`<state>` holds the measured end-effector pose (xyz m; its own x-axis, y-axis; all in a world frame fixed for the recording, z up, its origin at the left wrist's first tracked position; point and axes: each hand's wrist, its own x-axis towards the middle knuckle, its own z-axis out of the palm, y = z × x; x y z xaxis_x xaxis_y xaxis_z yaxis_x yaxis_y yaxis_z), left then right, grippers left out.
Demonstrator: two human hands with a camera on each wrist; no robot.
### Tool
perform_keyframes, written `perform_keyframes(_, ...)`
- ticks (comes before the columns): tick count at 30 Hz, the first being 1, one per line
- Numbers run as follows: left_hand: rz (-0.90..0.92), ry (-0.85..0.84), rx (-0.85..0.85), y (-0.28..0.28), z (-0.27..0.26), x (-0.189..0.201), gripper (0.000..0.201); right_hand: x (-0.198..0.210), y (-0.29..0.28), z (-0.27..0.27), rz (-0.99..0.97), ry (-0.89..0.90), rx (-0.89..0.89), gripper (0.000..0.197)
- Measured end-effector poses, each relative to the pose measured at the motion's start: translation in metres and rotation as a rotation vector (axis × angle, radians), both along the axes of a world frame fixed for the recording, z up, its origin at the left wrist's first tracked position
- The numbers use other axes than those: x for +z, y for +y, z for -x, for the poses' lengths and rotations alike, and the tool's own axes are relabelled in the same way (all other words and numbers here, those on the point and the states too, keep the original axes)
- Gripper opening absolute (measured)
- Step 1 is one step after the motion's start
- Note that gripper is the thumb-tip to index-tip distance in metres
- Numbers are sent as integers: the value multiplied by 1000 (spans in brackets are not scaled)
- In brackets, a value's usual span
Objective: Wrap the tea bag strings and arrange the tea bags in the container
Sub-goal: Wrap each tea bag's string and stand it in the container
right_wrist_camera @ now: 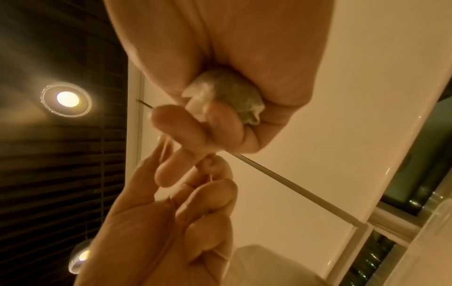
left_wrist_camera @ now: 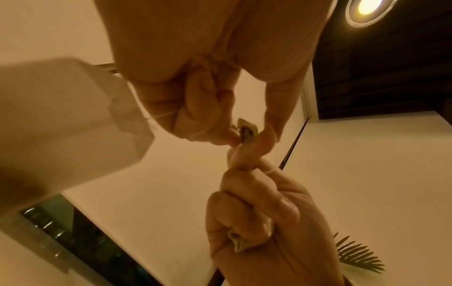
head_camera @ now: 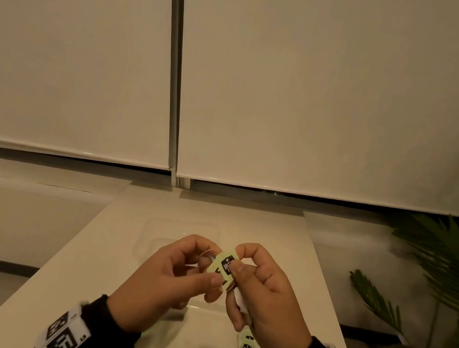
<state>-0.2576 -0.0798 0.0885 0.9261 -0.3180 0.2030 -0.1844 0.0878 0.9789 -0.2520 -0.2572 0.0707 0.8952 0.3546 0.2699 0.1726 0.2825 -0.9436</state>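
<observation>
Both hands are raised over the white table [head_camera: 83, 256]. A pale green tea bag tag [head_camera: 224, 267] with a black logo sits between them. My left hand [head_camera: 213, 278] pinches the tag's lower edge between thumb and finger, and thin string [head_camera: 207, 252] loops by its fingers. My right hand [head_camera: 239, 267] presses its thumb on the tag. Its curled lower fingers grip the crumpled tea bag [right_wrist_camera: 229, 92] against the palm; the tea bag [left_wrist_camera: 242, 244] also peeks from that fist. A clear plastic container [head_camera: 153, 231] stands on the table just beyond the hands, partly hidden by them.
Another tea bag tag [head_camera: 247, 346] lies on the table below my right wrist. A potted palm [head_camera: 445, 283] stands on the floor to the right of the table. Closed white blinds [head_camera: 326, 84] fill the wall behind.
</observation>
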Motion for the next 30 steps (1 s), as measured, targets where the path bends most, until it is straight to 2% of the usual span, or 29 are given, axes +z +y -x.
perform_keyframes(3,-11,-9,9,-4,2,-4,38,0,1,3,24,8,33,17)
perform_keyframes(8,74,45,56,-3,3,-2,18,0,-2,3,45,-2,8,26)
perform_keyframes(14,16,-14,74,1,3,2,22,3,-10,2,-47,15,-53,22)
perform_keyframes(20,114,63,-40,1,4,2,23,3,-11,0,-108,106,-76,20)
perform_keyframes(22,110,60,-24,1,4,2,33,3,-12,0,-118,77,-76,16)
perform_keyframes(24,71,38,28,0,4,3,34,4,-15,0,-112,24,-77,19)
perform_keyframes(28,-52,-55,86,-4,8,8,11,5,-21,-1,-64,-67,-71,35)
perform_keyframes(30,-62,-93,107,-7,9,9,8,7,-24,-1,-15,-124,-39,25)
